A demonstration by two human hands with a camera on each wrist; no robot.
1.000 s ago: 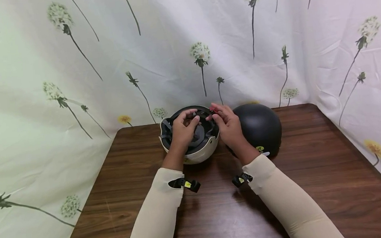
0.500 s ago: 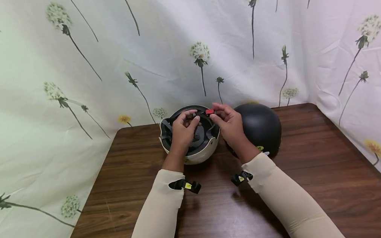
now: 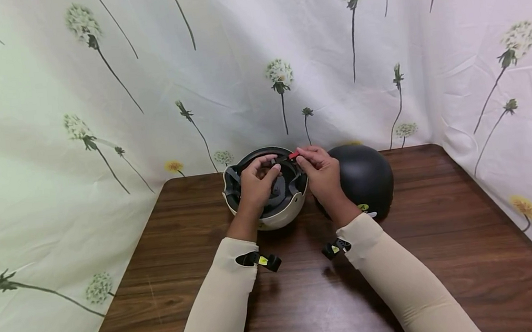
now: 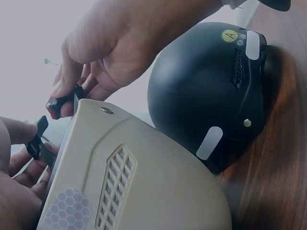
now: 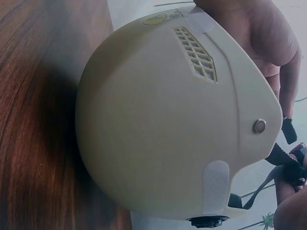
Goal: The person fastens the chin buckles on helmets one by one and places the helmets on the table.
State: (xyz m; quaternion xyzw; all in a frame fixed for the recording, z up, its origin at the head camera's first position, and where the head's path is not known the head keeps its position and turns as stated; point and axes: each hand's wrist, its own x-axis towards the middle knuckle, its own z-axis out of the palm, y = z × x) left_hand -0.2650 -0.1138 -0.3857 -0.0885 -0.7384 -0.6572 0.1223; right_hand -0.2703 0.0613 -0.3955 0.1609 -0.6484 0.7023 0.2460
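Note:
A cream helmet (image 3: 284,218) lies upside down on the table, its dark lining (image 3: 276,189) facing up. Over its opening my left hand (image 3: 255,185) pinches a black strap clip (image 4: 36,141) between thumb and fingers. On the opposite side my right hand (image 3: 324,176) grips a red and black buckle (image 3: 294,154) at the end of the other chin strap (image 5: 277,155). In the left wrist view a gap shows between clip and buckle. The right wrist view has the helmet's shell in front of part of the left hand.
Right beside the cream helmet sits a black helmet (image 3: 364,178), dome up, close under my right forearm. The brown wooden table (image 3: 196,235) ends at the back against a flower-printed cloth (image 3: 240,84).
The red buckle, mostly covered by fingers at first, showed its broad red face half a second ago and now stands tilted and narrower. My left hand has stayed nearly still.

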